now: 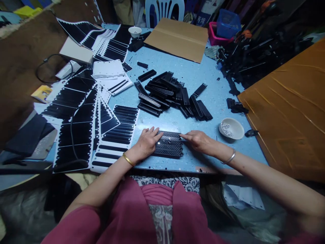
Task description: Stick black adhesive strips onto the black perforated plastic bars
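Several black strips with a diamond-mesh top (169,152) lie side by side in a row at the table's front edge. A few small shiny round bits rest on them. My left hand (147,144) lies at the row's left end, fingers stretched out and touching the far strips. At the opposite end, my right hand (198,140) points its index finger against the far strip's tip; its other fingers curl underneath and are partly hidden. Beyond the row is a loose pile of similar black pieces (175,91), some mesh side up and some showing prongs.
A white bowl of small shiny parts (231,128) stands right of my right hand. Sheets of black strips on white backing (119,125) cover the left side. A cardboard sheet (177,37) lies at the back, and a large brown box (289,112) borders the right.
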Motion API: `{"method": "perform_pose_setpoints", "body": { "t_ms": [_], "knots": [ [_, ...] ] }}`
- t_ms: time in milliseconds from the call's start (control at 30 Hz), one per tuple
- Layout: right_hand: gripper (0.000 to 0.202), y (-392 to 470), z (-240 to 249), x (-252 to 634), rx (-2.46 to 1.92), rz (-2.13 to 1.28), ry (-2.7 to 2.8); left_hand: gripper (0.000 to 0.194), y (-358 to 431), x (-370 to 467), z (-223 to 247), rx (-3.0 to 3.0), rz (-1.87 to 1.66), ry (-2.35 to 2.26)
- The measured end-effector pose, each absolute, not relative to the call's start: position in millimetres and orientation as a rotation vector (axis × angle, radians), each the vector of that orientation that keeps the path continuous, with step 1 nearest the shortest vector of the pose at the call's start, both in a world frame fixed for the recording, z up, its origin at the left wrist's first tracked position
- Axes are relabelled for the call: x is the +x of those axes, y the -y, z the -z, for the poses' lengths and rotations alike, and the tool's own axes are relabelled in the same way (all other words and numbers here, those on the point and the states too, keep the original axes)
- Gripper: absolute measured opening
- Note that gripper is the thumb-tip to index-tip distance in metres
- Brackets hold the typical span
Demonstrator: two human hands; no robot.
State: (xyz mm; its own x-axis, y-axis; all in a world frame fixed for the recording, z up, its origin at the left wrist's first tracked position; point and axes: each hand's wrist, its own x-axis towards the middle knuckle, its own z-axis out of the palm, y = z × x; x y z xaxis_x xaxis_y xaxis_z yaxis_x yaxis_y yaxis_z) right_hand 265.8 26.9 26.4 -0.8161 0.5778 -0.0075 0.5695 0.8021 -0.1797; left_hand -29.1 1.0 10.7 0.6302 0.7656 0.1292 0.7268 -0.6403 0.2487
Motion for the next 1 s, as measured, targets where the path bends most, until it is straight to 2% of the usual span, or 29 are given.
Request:
{"method": "perform_pose_setpoints", "body": {
  "t_ms": [167,467,800,900,1000],
  "knots": [
    [0.051,-24.0,-33.7,263.7,-0.885,-0.275,2.989,0.058,-3.2,-39.7,-13.9,2.676,-0.341,-1.261],
    [0.053,-20.1,-12.7,266.8,-0.891,-0.243,2.885,0.058,-0.8,-63.8,-17.6,2.747,-0.246,-1.377],
    [0.045,-27.3,-11.1,259.2,-1.114,-0.792,2.527,0.049,-6.7,-52.4,-21.0,2.647,-0.286,-1.304],
    [0.043,-25.5,-7.2,260.2,-1.109,-0.745,2.503,0.05,-7.9,-52.5,-19.5,2.64,-0.314,-1.303],
    [0.045,-18.9,-8.4,259.9,-1.046,-0.504,2.643,0.052,-7.7,-53.7,-16.7,2.631,-0.353,-1.3]
  ]
}}
